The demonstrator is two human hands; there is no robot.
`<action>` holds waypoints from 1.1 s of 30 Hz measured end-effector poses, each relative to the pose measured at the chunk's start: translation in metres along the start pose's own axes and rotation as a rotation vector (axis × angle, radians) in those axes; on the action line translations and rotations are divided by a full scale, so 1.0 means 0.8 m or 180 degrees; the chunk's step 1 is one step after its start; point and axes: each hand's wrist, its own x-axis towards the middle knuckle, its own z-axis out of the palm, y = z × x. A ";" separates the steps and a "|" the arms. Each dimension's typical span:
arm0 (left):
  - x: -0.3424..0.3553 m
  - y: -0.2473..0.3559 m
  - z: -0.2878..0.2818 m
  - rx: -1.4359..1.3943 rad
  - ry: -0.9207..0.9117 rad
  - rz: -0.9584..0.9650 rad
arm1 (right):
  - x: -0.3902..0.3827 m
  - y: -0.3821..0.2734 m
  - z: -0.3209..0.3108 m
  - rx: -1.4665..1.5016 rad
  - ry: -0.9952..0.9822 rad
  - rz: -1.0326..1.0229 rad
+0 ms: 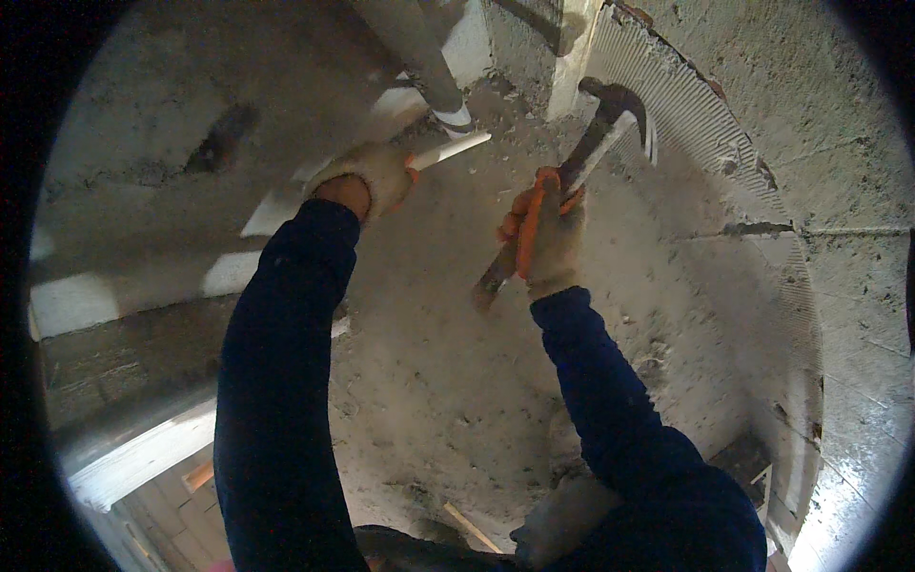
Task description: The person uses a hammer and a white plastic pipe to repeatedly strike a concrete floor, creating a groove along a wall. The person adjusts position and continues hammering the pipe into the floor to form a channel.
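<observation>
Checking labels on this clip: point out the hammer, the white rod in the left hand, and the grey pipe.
hammer (610,110), head view, on its dark steel head.
white rod (456,148), head view, on the bare part beyond the glove.
grey pipe (419,52), head view, on its mid shaft.

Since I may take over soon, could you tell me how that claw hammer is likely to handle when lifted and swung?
The hammer looks stiff and probably top-heavy: its dark metal head sits far from the gloved right hand gripping the handle. Dust coats the handle, so it might slip, though the glove should help. Set down, it would likely lie flat rather than roll.
</observation>
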 end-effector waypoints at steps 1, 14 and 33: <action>0.003 -0.002 0.002 0.0092 0.0097 0.0035 | 0.005 0.006 0.004 -0.0065 0.0092 0.0135; -0.007 -0.051 0.067 -0.1958 -0.0001 0.0099 | -0.040 -0.031 -0.024 -0.0261 -0.0125 0.1716; -0.010 -0.022 0.054 0.0269 0.1079 0.0679 | -0.015 -0.024 -0.001 -0.1420 0.0242 0.0713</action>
